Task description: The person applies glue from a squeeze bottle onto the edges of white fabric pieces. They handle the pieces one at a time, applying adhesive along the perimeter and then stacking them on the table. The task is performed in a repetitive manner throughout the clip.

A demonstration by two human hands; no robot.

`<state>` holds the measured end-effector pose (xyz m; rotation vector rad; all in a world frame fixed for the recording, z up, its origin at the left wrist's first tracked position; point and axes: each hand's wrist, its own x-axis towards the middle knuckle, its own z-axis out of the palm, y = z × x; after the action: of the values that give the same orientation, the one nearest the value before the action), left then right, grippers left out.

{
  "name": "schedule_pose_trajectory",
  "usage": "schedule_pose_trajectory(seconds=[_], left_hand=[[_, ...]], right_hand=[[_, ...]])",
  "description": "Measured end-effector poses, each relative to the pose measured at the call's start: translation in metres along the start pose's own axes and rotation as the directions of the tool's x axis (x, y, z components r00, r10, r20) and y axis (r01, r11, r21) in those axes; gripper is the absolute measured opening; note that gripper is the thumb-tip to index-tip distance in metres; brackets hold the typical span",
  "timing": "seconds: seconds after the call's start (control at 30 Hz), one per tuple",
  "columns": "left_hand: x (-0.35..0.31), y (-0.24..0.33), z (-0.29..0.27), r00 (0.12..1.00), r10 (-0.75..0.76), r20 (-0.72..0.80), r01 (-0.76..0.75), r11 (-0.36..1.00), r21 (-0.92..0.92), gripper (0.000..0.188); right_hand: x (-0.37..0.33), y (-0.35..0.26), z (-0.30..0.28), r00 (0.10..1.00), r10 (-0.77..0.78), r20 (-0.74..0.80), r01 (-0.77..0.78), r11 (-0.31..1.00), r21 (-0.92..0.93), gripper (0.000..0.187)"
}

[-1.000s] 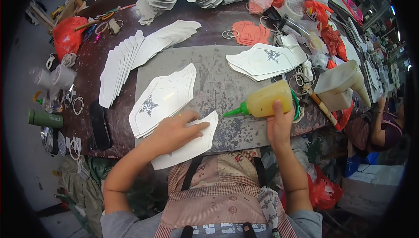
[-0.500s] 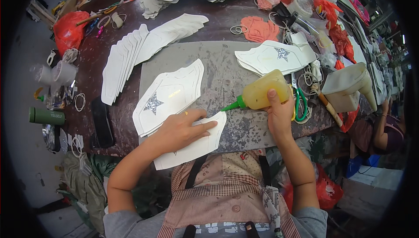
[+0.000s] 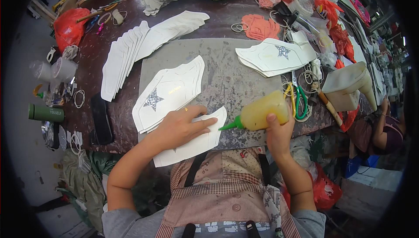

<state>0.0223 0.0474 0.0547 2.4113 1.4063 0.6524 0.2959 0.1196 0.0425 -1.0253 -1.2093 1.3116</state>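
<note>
Since the earlier frame, the green nozzle [image 3: 233, 125] has come nearer to me along the right edge of the white piece [image 3: 198, 144]. My left hand [image 3: 181, 126] lies flat on that piece, fingers slightly spread, at the near side of the desk [image 3: 122, 124]; the piece's long axis runs from near left to far right. On the right, my right hand [image 3: 279, 131] is wrapped around the yellow bottle [image 3: 262, 109], nozzle pointing left. My left hand hides the piece's middle; I can't tell whether the nozzle touches it.
</note>
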Motion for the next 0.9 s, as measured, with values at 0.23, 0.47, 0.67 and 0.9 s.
schedule_pose_trajectory(seconds=[0.23, 0.47, 0.67, 0.9], left_hand=[[-0.001, 0.001, 0.000, 1.000, -0.006, 0.005, 0.006, 1.000, 0.011, 0.035], [-0.001, 0.000, 0.000, 1.000, -0.010, 0.000, 0.010, 1.000, 0.007, 0.036], [0.006, 0.016, -0.016, 0.973, -0.167, 0.158, 0.183, 0.978, -0.096, 0.052], [0.140, -0.036, -0.064, 0.913, -0.221, -0.342, 0.089, 0.928, -0.361, 0.058]], right_hand=[[0.004, -0.002, 0.000, 0.995, 0.043, -0.092, -0.036, 0.996, 0.076, 0.058], [-0.024, 0.000, -0.007, 0.996, 0.072, 0.051, -0.071, 0.997, -0.010, 0.058], [-0.027, 0.000, -0.020, 0.973, 0.177, 0.150, -0.186, 0.981, 0.055, 0.058], [0.024, 0.015, -0.048, 0.967, 0.221, -0.129, -0.052, 0.662, 0.748, 0.056]])
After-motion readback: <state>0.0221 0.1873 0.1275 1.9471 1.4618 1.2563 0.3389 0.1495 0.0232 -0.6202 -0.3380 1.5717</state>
